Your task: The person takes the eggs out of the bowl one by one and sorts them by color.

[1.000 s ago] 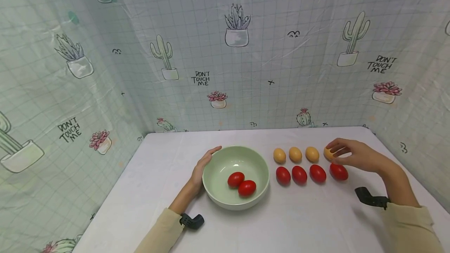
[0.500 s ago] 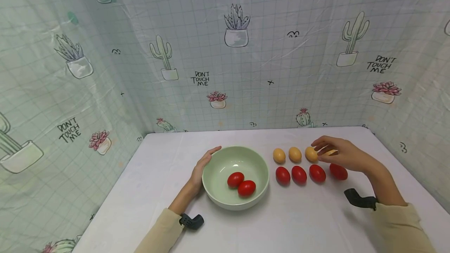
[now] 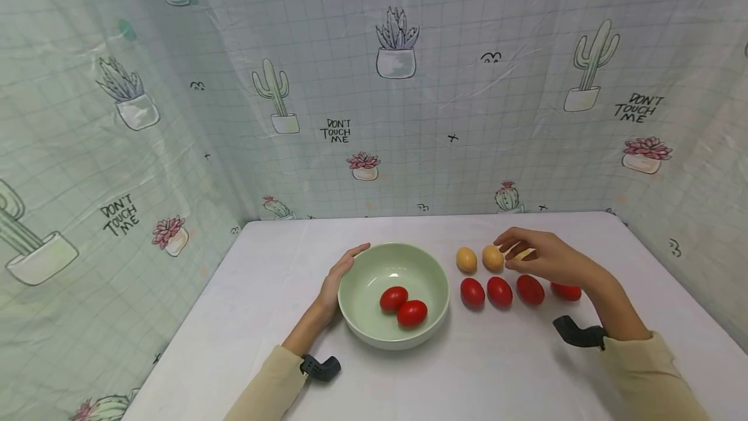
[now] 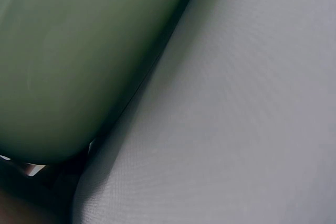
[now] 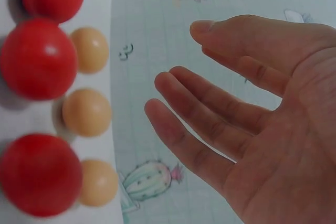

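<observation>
My left hand [image 3: 339, 280] rests along the left side of a pale green bowl [image 3: 350, 307], its fingers reaching up beside the rim. In the left wrist view, the bowl's outer wall [image 4: 68, 61] fills the upper left. Inside the bowl, two smooth red eggs [image 3: 411, 313] lie side by side. Over at the right, my right hand [image 3: 552, 256] hovers above a row of yellow eggs [image 3: 493, 257], hiding part of that row. The right wrist view shows its palm [image 5: 283, 145] bare, with thumb and fingers spread apart.
A row of several red eggs [image 3: 499, 292] lies in front of the yellow ones on the white table [image 3: 467, 369]. Behind and on both sides hangs a cloth [image 3: 444, 167] printed with cacti. Each wrist wears a black band [image 3: 578, 332].
My right hand has moved left along the yellow row, from the rightmost egg toward the middle ones, holding nothing. The left hand and bowl stay in place.
</observation>
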The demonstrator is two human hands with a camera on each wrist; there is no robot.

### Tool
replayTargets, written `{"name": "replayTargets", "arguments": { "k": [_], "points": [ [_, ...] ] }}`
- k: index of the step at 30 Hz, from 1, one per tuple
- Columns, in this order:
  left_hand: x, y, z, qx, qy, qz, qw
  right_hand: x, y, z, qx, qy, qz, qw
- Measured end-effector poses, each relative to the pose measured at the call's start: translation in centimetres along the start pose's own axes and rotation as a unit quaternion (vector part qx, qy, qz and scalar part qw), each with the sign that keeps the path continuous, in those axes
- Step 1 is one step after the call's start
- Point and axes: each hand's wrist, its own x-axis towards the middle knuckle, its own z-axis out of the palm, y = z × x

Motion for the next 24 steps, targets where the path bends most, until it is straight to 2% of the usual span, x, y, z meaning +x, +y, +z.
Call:
{"name": "replayTargets", "arguments": {
  "k": [5, 11, 20, 24],
  "points": [
    [0.0, 0.0, 0.0, 0.001, 0.004, -0.002, 1.0, 1.3, -1.1, 0.5, -0.006, -0.007, -0.021, 0.9997],
    [0.0, 0.0, 0.0, 0.002, 0.0, -0.001, 1.0, 3.0, -3.2, 0.9, 0.017, -0.033, -0.036, 0.9987],
    [0.0, -0.1, -0.1, -0.003, -0.004, 0.0, 1.0, 5.6, -5.5, 2.2, 0.045, -0.055, -0.025, 0.9972],
    [-0.1, -0.1, -0.1, -0.003, -0.002, 0.0, 1.0, 6.7, -6.5, 2.8, 0.037, -0.062, -0.054, 0.9959]
  ]
}}
